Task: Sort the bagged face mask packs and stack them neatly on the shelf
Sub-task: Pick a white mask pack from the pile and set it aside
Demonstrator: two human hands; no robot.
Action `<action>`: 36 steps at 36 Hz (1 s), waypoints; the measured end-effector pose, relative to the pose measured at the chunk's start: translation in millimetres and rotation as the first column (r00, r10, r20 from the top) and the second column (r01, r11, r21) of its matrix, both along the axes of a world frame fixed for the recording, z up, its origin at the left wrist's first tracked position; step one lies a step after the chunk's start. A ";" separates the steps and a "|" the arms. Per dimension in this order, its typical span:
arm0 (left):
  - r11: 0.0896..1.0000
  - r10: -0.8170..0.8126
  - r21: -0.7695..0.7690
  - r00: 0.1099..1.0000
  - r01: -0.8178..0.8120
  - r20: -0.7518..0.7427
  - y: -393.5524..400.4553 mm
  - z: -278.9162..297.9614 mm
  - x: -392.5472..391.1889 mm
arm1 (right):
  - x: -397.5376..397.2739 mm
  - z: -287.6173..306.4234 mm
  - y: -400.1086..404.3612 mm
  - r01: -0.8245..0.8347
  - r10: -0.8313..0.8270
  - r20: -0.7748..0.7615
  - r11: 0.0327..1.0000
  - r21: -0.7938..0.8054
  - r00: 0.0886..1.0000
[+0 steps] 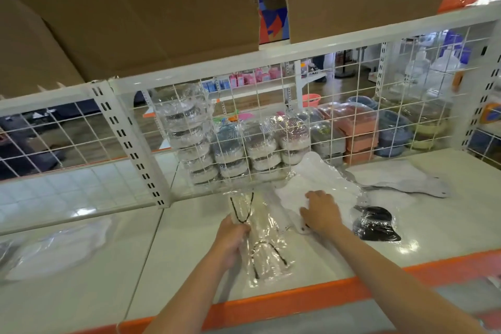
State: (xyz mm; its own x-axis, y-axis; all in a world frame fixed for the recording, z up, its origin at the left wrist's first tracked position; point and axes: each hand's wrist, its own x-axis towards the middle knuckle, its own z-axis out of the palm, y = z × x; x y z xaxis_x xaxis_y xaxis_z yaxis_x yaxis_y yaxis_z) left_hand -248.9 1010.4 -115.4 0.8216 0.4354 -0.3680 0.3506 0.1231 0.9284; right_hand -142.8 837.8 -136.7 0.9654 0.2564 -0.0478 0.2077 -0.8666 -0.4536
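Where the white shelf [447, 222] with its orange front edge fills the lower half of the frame, both hands work near the centre. Left hand [233, 238], at lower centre, has its fingers curled around the near side of a clear-bagged mask pack with black ear loops [260, 241], which lies lengthwise on the shelf and runs from the wire grid toward the front edge. Right hand [321, 211], just right of centre, rests palm down with fingers spread and relaxed on a white bagged mask pack [314, 182]; it grasps nothing. That white pack lies flat just right of the looped pack, its far end touching the wire grid back panel [271, 122].

To the right of the right hand, a black bagged mask pack [375, 225] lies alone on the shelf, near the white pack; whether they touch cannot be told. Farther right, toward the frame's right edge, a grey bagged mask pack [412, 184] lies flat. At the lower left of the frame another clear bag with pale contents [57, 249] lies on the neighbouring shelf panel, well apart from the hands.

Behind the grid, at centre, stacks of round items in clear wrap [244, 149] stand in rows. Brown cardboard boxes [135, 8] occupy the upper part of the frame, above the shelf's top rail.
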 end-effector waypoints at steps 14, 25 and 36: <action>0.979 -0.196 0.058 0.981 0.195 0.012 -4.6 -9.8 -0.7 | -17.2 7.3 0.2 -0.081 0.118 -0.077 0.925 0.372 0.990; 0.903 0.065 -0.426 0.997 -0.045 0.032 5.3 -21.7 -11.4 | 2.8 -7.3 -28.8 -0.056 0.054 -0.021 0.992 -0.111 0.998; 0.842 0.041 -0.540 0.997 -0.001 0.062 8.9 -24.6 -11.8 | -21.6 6.3 -6.4 -0.089 0.092 -0.002 0.963 0.255 0.996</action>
